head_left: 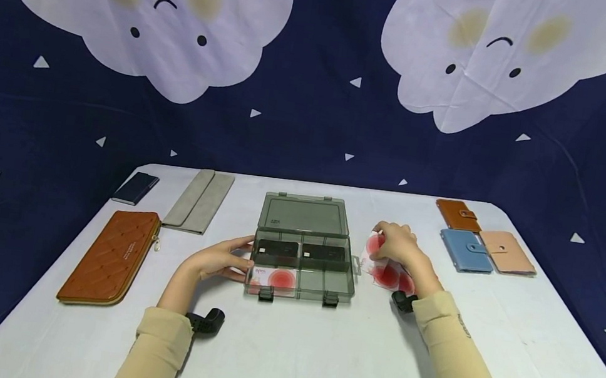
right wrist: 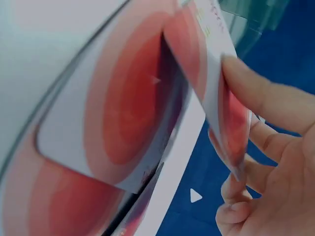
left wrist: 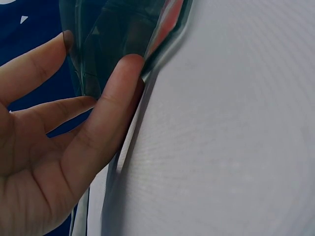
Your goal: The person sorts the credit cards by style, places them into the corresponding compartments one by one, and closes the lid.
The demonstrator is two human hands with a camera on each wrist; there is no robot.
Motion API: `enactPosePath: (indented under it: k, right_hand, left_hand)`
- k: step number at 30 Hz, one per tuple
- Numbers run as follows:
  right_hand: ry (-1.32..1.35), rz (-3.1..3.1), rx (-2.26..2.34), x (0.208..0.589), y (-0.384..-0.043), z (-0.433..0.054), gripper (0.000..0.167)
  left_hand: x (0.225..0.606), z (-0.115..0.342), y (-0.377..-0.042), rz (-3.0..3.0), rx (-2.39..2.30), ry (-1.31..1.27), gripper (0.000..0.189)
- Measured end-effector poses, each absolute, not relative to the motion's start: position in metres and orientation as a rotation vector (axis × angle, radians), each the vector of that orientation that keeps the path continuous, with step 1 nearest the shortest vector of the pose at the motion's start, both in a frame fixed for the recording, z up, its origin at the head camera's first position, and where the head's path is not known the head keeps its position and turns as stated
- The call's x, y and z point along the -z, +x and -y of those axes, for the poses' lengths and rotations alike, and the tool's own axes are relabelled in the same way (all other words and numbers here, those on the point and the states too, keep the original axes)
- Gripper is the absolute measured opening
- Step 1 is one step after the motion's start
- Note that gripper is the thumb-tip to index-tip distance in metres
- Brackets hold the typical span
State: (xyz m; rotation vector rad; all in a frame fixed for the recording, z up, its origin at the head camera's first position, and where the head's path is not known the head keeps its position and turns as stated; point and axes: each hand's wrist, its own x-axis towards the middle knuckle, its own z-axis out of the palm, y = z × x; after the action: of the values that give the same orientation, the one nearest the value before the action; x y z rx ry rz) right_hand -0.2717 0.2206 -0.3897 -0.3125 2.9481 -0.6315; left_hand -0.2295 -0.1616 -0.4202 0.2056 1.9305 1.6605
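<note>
A translucent grey-green divided plastic box (head_left: 325,283) stands with its lid (head_left: 305,214) raised at the back. Two black cards (head_left: 323,253) lie in its rear compartments, and a white card with red circles (head_left: 282,278) lies in the front left one. My left hand (head_left: 223,259) touches the box's left side with its fingers spread and fairly straight. To the right of the box, my right hand (head_left: 399,245) pinches a red-and-white card (right wrist: 194,54) between thumb and fingers, tilted up. Beneath it more red-circle cards (head_left: 387,277) lie overlapping on the table.
On the left are a brown zip wallet (head_left: 112,257), a grey folding pouch (head_left: 199,201) and a dark blue card holder (head_left: 135,188). Brown (head_left: 454,214), blue (head_left: 464,250) and pink (head_left: 506,253) snap wallets sit at the right. A dark patterned cloth (head_left: 310,133) hangs behind the white table (head_left: 293,358).
</note>
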Motion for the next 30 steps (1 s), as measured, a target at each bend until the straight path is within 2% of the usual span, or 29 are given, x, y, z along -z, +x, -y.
enactPosePath:
  k: [6,9,16,25,30]
  right_hand:
    - [-0.241,-2.804,1.023,0.385,-0.267,-0.229,0.033]
    - [-0.184,-2.798,1.118,0.381,-0.263,-0.229,0.034]
    - [-0.062,-2.951,1.208,0.370,-0.251,-0.220,0.051]
    - [-0.164,-2.874,1.498,0.360,-0.234,-0.192,0.032]
    - [-0.269,-2.855,1.480,0.359,-0.226,-0.176,0.025]
  left_hand:
    - [0.420,0.162,-0.229,-1.933,-1.661,0.203,0.078]
    - [0.420,0.162,-0.229,-1.936,-1.658,0.199,0.078]
    - [0.420,0.161,-0.229,-1.935,-1.660,0.190,0.078]
    - [0.419,0.161,-0.229,-1.936,-1.654,0.175,0.079]
    - [0.420,0.161,-0.229,-1.936,-1.654,0.176,0.079]
